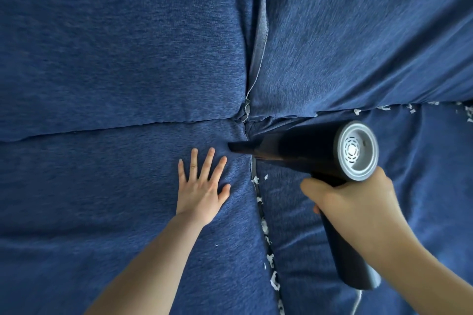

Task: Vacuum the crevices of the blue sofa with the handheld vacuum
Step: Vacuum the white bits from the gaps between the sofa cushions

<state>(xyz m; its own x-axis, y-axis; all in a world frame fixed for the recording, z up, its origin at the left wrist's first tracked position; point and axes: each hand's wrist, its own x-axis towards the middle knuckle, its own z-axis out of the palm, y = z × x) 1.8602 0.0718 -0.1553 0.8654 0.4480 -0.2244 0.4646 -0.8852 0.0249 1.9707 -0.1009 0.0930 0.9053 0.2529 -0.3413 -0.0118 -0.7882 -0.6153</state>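
The blue sofa (115, 64) fills the view, with two back cushions above and two seat cushions below. My right hand (355, 202) grips the handle of the black handheld vacuum (302, 151). Its narrow nozzle tip (234, 147) points left into the spot where the four cushions meet. My left hand (202, 186) presses flat on the left seat cushion, fingers spread, just below and left of the nozzle. White paper scraps (266, 227) lie along the crevice between the seat cushions.
More white scraps (384, 108) sit in the crevice between the right back cushion and the right seat cushion, running to the right edge. A white cord (357, 302) hangs from the bottom of the vacuum handle.
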